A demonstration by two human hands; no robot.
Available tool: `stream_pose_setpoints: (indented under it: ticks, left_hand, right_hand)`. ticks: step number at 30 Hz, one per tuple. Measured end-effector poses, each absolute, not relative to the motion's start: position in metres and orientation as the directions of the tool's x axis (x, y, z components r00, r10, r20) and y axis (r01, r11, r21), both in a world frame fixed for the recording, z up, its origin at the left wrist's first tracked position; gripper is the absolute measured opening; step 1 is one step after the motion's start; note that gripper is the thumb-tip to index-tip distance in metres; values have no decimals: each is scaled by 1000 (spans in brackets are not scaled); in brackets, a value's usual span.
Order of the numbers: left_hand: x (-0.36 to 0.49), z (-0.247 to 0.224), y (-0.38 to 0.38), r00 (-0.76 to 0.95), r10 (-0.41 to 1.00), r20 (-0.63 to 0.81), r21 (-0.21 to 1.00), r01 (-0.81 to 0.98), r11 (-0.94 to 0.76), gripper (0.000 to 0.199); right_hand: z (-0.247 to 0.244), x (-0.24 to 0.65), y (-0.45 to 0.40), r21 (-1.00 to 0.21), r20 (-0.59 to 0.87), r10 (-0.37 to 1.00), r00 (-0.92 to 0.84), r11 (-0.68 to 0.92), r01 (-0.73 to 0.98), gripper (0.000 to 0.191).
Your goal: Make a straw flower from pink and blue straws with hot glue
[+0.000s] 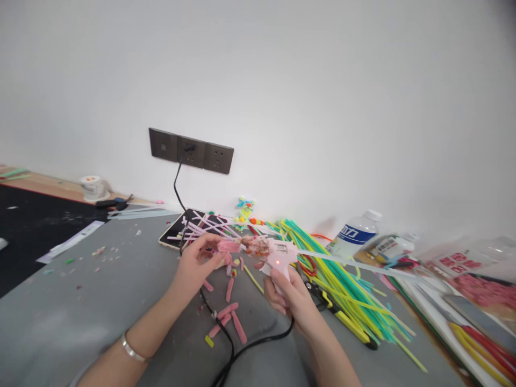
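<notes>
My right hand [288,293] is closed round the handle of a white hot glue gun [280,255], whose small light glows orange. Its nozzle end is crusted with brownish residue and points left. A long clear glue stick [355,262] sticks out of its back. Between the fingertips of my left hand [201,257] is a pink fuzzy piece [228,245], right at the nozzle tip; I cannot tell whether they touch. Several loose pink fuzzy pieces [238,327] lie on the grey mat [133,290] below my hands.
Yellow and green pipe cleaners [338,285] lie in a bundle at right, beside yellow-handled pliers [346,322]. A water bottle [357,231] and scissors [475,344] are farther right. A black cord [262,341] crosses the mat. Behind is a wall socket panel [191,151].
</notes>
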State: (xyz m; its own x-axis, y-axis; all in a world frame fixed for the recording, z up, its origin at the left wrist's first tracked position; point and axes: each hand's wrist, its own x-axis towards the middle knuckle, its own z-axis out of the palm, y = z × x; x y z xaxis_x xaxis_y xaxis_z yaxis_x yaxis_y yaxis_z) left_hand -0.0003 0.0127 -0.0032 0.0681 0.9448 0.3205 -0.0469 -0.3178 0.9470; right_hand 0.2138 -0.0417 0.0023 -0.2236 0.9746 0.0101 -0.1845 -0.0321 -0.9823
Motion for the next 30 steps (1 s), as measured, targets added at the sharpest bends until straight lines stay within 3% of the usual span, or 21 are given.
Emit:
stream_pose_setpoints:
  ticks: [30]
  left_hand:
    - [-3, -6, 15, 31, 941, 338, 940, -58, -335, 13]
  right_hand:
    - [-1, 215, -38, -984, -38, 971, -237, -78, -162, 49]
